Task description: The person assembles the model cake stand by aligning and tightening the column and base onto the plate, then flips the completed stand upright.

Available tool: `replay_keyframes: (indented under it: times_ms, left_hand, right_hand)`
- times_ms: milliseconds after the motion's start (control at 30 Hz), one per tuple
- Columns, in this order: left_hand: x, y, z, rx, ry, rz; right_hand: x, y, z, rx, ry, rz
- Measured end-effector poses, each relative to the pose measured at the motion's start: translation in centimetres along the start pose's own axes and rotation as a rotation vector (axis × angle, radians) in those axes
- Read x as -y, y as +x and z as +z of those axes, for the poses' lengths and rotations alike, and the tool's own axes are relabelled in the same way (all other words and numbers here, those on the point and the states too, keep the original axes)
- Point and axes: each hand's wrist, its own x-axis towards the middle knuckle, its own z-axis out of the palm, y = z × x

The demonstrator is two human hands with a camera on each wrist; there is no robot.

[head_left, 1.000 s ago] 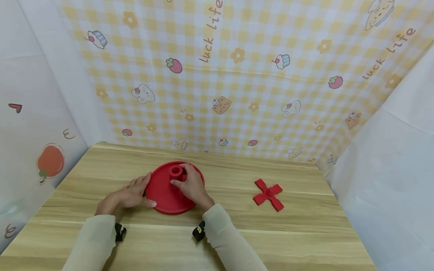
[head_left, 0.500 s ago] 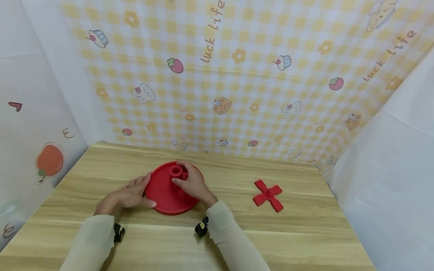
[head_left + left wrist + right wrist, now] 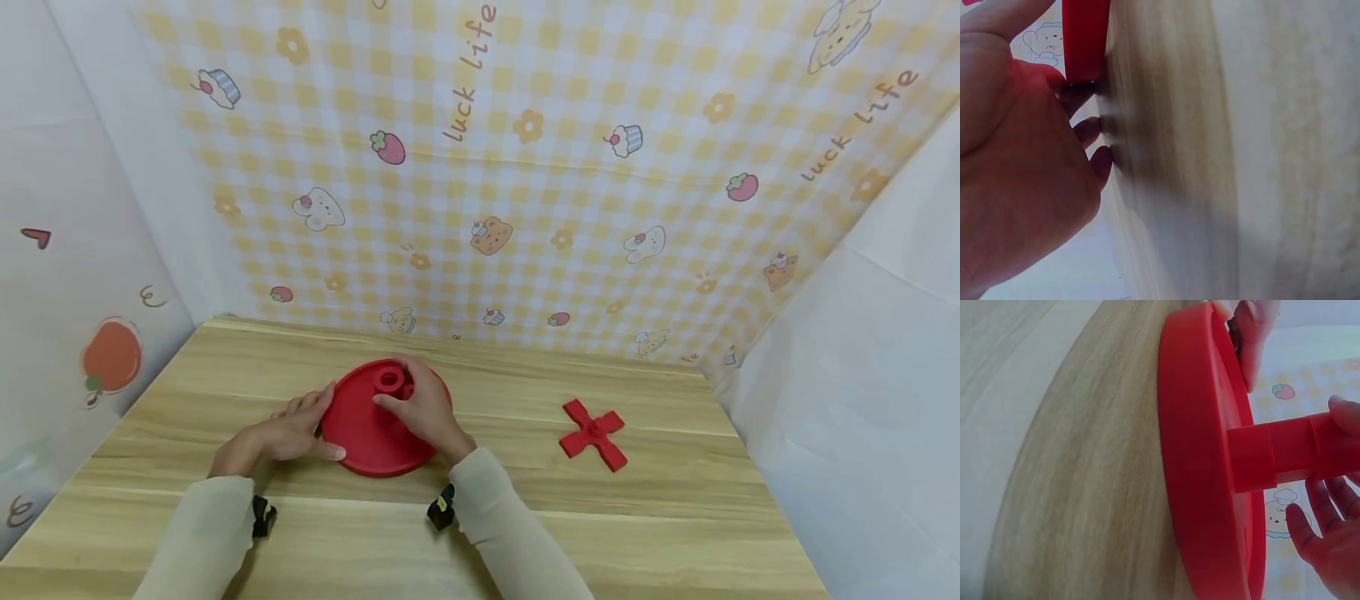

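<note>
A round red base (image 3: 360, 433) with a raised rim lies flat on the wooden table. From its middle rises an upright red tube (image 3: 388, 385), hollow at the top and stepped along its side in the right wrist view. My right hand (image 3: 431, 410) grips the tube's upper part between thumb and fingers, with the other fingers spread beside it. At the left edge, my left hand (image 3: 291, 432) holds the base's rim, thumb at the front and forefinger farther back. Its remaining fingertips touch the tabletop in the left wrist view.
A red cross-shaped piece (image 3: 594, 432) with a small central peg lies on the table (image 3: 660, 517) to the right, apart from both hands. Behind the table hangs a yellow checked cloth (image 3: 420, 208). White cloths (image 3: 877, 333) flank both sides.
My right wrist swung slightly right and then back left while the fingers stayed at the tube. The left hand, base and cross-shaped piece stay essentially in place.
</note>
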Motion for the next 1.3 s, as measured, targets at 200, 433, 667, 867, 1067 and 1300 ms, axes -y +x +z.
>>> replay_keyframes:
  times_ms: [200,433,667,867,1067,1300]
  left_hand:
    - [0.1,0.1,0.1,0.004,0.006,-0.014]
    - [0.6,0.7,0.2,0.002,0.035,-0.013]
    - [-0.1,0.6,0.2,0.015,0.033,-0.024]
    - [0.5,1.1,0.4,0.008,0.018,-0.033]
    - [0.7,0.9,0.1,0.005,0.018,-0.03]
    - [0.9,1.0,0.0,-0.003,0.028,-0.025]
  right_hand:
    - [-0.4,0.2,-0.3,0.063,0.092,0.079]
    - [-0.7,1.4,-0.6,0.204,0.334,0.052]
    - [-0.9,2.0,0.2,0.228,0.406,0.038]
    - [-1.3,2.2,0.7,0.231,0.337,0.042]
    - [-0.9,2.2,1.2,0.154,0.19,0.048]
    - [-0.6,1.9,2.3,0.026,0.129,0.066]
